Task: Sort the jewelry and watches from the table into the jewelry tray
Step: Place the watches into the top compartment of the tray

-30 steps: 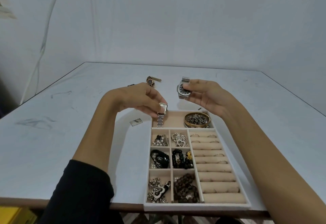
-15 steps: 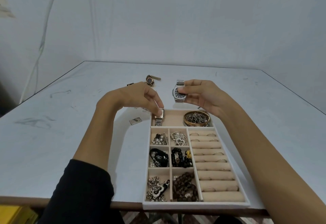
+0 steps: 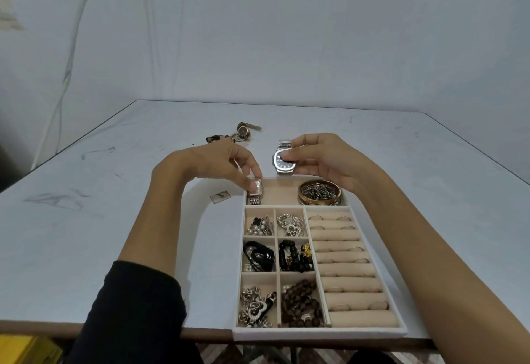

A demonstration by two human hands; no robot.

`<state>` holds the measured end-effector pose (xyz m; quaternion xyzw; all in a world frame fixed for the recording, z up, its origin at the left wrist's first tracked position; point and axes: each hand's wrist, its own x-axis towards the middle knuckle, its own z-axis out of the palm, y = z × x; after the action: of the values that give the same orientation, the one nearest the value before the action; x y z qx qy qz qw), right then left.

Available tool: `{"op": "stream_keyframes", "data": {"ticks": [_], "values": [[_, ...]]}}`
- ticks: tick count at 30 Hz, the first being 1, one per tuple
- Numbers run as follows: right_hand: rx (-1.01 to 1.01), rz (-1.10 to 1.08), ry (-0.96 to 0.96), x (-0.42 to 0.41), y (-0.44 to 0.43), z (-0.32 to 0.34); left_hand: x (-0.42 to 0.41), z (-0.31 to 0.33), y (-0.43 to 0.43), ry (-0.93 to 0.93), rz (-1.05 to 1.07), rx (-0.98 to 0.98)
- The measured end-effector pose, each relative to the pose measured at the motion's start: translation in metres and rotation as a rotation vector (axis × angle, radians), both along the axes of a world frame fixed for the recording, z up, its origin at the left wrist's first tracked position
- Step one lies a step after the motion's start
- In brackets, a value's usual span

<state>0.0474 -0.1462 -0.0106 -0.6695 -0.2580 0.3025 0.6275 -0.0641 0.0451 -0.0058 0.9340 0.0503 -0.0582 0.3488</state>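
- Square watch (image 3: 256,188): it stands at the left end of the long top compartment of the jewelry tray (image 3: 315,334). Its case is raised, and its metal band drops toward me onto the beige lining.
- My left grip (image 3: 212,163) is clamped on that case, thumb and fingertips pinching it from above. I judge the watch is nearly set down but not yet released.
- Silver watch (image 3: 284,160): my right grip (image 3: 329,160) pinches it across the dark dial. It hangs in the air just beyond the tray's far wall, with its bracelet running away from me, near upright.
- The relation that counts: the bare stretch of the top compartment lies toward me and below the silver watch, between the square watch and the gold bangle (image 3: 319,191) full of chains. The right grip is the nearer one, so the placement looks like a short pull back and down, with the bracelet's long axis turned to fit the gap.
- Farther out on the desk (image 3: 114,206), two strap watches (image 3: 243,132) lie well apart from the tray, unsorted. A small tag (image 3: 220,196) rests just beside the tray's left wall.
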Motion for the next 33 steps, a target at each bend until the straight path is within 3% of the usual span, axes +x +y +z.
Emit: {"op": "stream_keyframes", "data": {"ticks": [6, 17, 33], "values": [[-0.152, 0.043, -0.151, -0.007, -0.001, 0.001, 0.001, 0.000, -0.001, -0.022, 0.023, -0.008], [-0.227, 0.126, -0.129, -0.010, -0.005, 0.008, 0.002, -0.002, 0.003, -0.022, 0.019, -0.029], [-0.458, 0.144, -0.565, -0.019, -0.007, 0.016, 0.004, -0.007, 0.010, 0.021, 0.014, -0.054]]}}
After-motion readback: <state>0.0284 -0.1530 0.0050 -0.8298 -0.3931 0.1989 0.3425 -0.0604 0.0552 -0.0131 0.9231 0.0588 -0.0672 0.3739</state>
